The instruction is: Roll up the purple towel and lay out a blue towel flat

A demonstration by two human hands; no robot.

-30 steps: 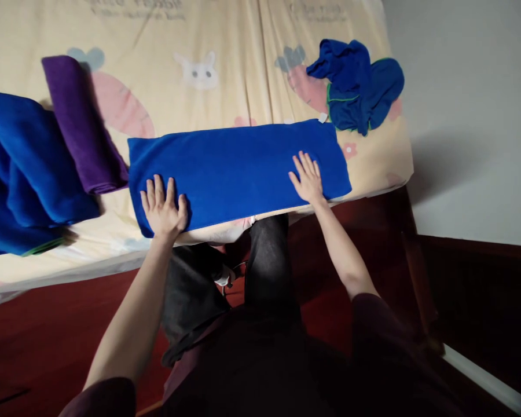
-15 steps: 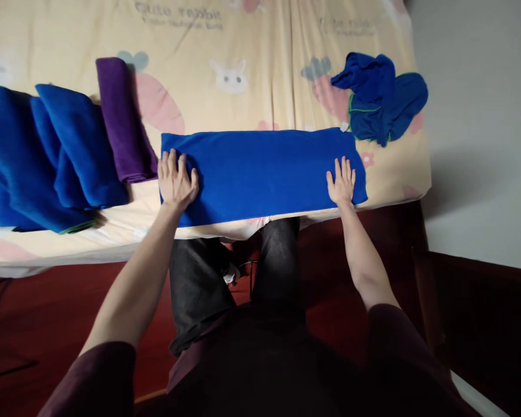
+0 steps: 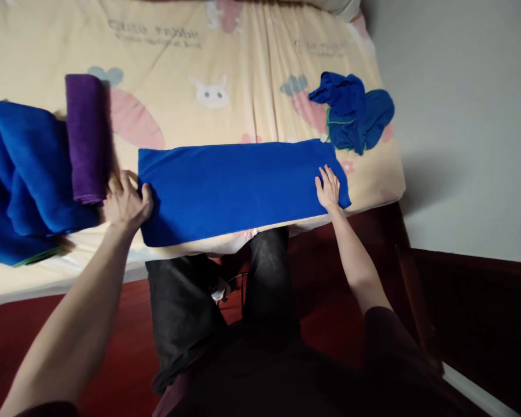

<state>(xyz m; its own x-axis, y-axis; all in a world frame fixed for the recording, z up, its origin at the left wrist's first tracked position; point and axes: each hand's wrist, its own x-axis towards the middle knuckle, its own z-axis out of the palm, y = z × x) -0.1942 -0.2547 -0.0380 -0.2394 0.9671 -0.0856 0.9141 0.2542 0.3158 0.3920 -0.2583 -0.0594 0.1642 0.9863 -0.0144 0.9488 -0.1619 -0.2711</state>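
Two hands of mine are at the ends of a long blue towel (image 3: 238,188) that lies folded in a strip across the near edge of the bed (image 3: 226,63), whose cream sheet is printed with rabbits and carrots. Beyond the bed's right side runs a pale grey floor or wall, and under me is dark red flooring, with my dark trousers between the bed and my body. My left hand (image 3: 125,202) sits at the towel's left end, fingers curled loosely with the thumb against the towel's short edge; whether it pinches the cloth I cannot tell. My right hand (image 3: 329,188) lies flat and open on the towel's right end, fingers together and pointing away from me, gripping nothing. Both arms are stretched forward, the left one reaching further out to the side. Just left of my left hand rests a folded purple towel (image 3: 85,136), and touching it on the far left is a heap of folded blue towels (image 3: 21,174). A crumpled blue cloth (image 3: 351,110) with green trim lies near the bed's right edge, a little beyond the towel's far right corner. The strip's near long edge runs close along the mattress edge, while the sheet beyond its far edge is bare.
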